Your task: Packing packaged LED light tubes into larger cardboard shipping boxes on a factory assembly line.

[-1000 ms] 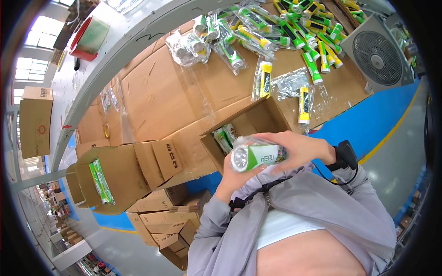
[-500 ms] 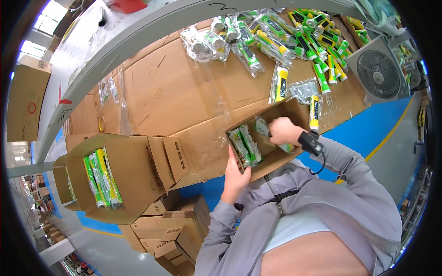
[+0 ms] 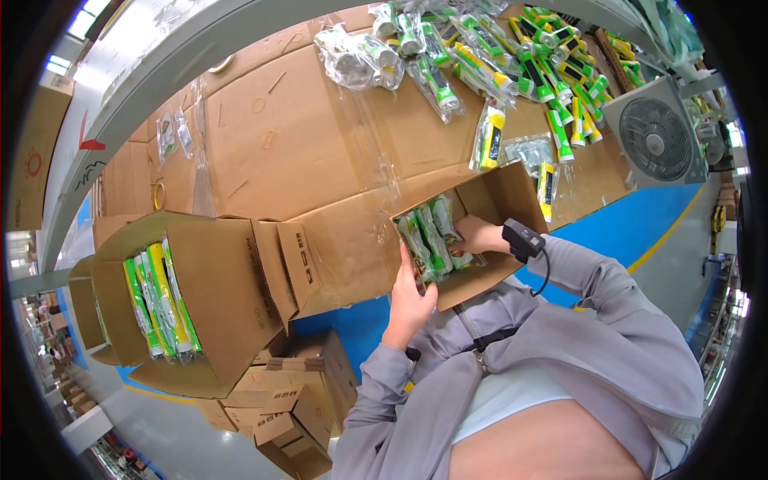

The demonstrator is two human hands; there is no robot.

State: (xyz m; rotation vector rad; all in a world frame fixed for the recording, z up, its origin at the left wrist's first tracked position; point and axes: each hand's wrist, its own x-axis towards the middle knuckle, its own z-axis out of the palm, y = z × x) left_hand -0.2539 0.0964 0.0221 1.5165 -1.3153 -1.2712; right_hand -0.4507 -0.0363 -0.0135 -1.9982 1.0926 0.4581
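Note:
A small open cardboard box [image 3: 500,196] sits at the table's near edge, tilted toward me. In its left part stand several bagged green-and-white flashlights [image 3: 422,232], side by side. My left hand [image 3: 410,300] grips the box's near left corner, fingers along the outer left wall and thumb by the front. Inside the box, my right hand [image 3: 478,234] is closed on the rightmost bagged flashlight [image 3: 446,220], against the others; its fingertips are partly hidden. A black device with a cable is strapped to my right wrist.
Left of me, a larger open carton [image 3: 228,296] holds bagged green and yellow flashlights [image 3: 160,300]. A pile of flashlights [image 3: 552,72] covers the far right of the cardboard-topped table [image 3: 296,152], near a grey fan [image 3: 656,136]. Folded boxes [image 3: 300,400] stand below; a metal beam [image 3: 184,72] crosses above.
My right hand has lowered its bagged flashlight into the box, moving left and down beside the others. My left hand stays on the box corner. The view has shifted slightly.

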